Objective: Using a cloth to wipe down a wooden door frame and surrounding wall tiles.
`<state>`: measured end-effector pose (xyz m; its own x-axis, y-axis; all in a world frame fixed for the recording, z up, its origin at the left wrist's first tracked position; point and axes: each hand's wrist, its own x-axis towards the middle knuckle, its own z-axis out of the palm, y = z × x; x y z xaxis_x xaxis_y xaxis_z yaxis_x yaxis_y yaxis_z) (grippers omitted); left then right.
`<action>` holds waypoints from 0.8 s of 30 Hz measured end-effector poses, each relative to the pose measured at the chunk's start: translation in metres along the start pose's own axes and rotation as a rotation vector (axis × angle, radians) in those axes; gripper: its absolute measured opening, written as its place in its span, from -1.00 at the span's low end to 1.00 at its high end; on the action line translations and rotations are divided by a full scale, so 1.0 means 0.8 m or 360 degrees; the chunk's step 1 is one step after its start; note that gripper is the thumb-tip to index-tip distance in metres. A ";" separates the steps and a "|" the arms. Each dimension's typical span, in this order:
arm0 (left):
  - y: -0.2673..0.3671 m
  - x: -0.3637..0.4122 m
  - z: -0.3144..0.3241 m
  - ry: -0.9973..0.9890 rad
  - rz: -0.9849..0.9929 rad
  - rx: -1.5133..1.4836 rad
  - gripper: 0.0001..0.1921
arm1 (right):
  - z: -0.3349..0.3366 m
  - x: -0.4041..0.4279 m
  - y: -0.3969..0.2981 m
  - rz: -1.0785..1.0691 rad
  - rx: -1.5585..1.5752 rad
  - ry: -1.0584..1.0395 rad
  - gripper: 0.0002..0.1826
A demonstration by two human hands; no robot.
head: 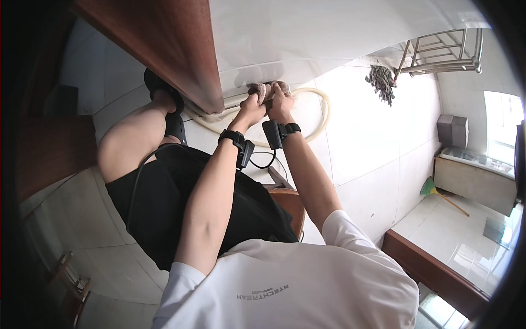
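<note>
Both of my hands grip a brown cloth, bunched up close to the foot of a glossy white tiled wall. My left hand has the cloth's left part; my right hand is closed on its right part, thumb on top. The palms and some of the fingers are hidden. Below and around the hands, a pale hose loops over the white floor tiles. Just left of the hands stands the lower end of a reddish-brown wooden door frame.
A grey string mop rests near a metal rack at upper right. Farther right are a grey box, a low cabinet and a green broom. A brown stool shows beneath me. Black devices with a cable are strapped to my wrists.
</note>
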<state>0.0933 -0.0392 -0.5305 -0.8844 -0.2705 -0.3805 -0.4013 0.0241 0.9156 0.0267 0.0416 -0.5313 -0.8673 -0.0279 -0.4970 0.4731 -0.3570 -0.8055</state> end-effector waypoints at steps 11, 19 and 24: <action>-0.008 -0.001 -0.009 0.0029 0.0166 -0.0053 -0.60 | 0.002 -0.014 -0.023 0.0135 0.0048 -0.0004 -0.85; -0.018 0.003 0.001 -0.0124 -0.0043 0.0037 -0.63 | -0.018 0.041 0.008 0.0194 -0.0299 0.0155 -0.77; -0.024 0.003 -0.011 0.0000 -0.0046 -0.0011 -0.67 | 0.000 0.015 0.002 0.0344 0.0292 0.0030 -0.79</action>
<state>0.1011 -0.0489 -0.5482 -0.8723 -0.2708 -0.4071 -0.4253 0.0097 0.9050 0.0173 0.0410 -0.5384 -0.7456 -0.1050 -0.6581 0.6091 -0.5079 -0.6091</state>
